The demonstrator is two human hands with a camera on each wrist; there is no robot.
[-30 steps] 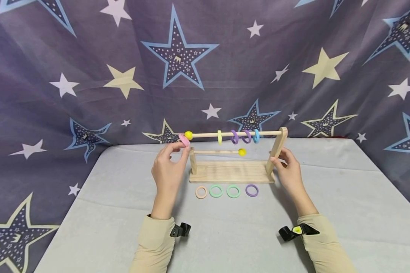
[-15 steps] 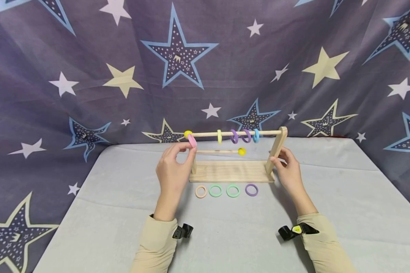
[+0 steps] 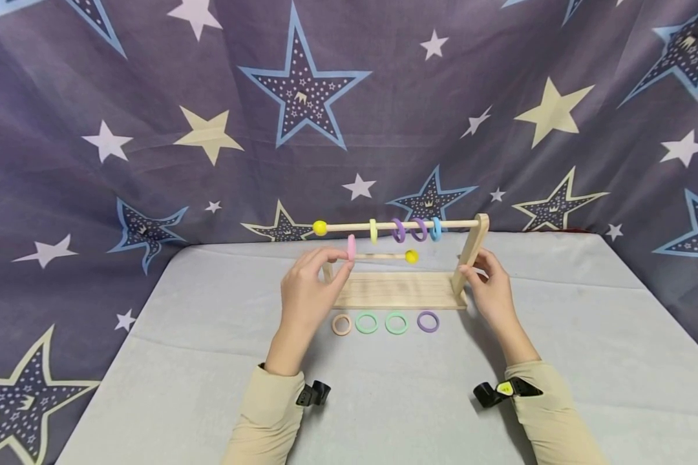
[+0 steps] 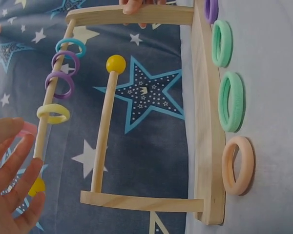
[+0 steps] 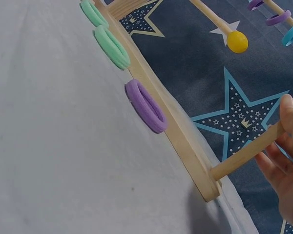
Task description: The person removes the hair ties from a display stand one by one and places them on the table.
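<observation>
My left hand [image 3: 310,290] pinches a pink hair tie [image 3: 351,248] between thumb and fingertips, just beneath the upper rod [image 3: 343,227] in the head view. Whether the tie goes round that rod I cannot tell. The rod belongs to a wooden stand [image 3: 401,290] and ends in a yellow ball [image 3: 320,227]. On it hang a yellow hair tie [image 4: 53,113], two purple ones [image 4: 60,85] and a blue one [image 4: 71,48]. My right hand [image 3: 490,287] grips the stand's right upright [image 3: 471,253]. A shorter lower rod [image 4: 105,131] carries another yellow ball [image 5: 237,42].
In front of the base lie an orange hair tie [image 3: 341,325], two green ones [image 4: 231,101] and a purple one [image 5: 146,106]. A grey cloth [image 3: 395,400] covers the table. Behind it hangs a star-patterned curtain [image 3: 384,129].
The left hand has carried the pink hair tie rightward from the upper rod's yellow ball end, then slightly lower. The right hand stays on the upright.
</observation>
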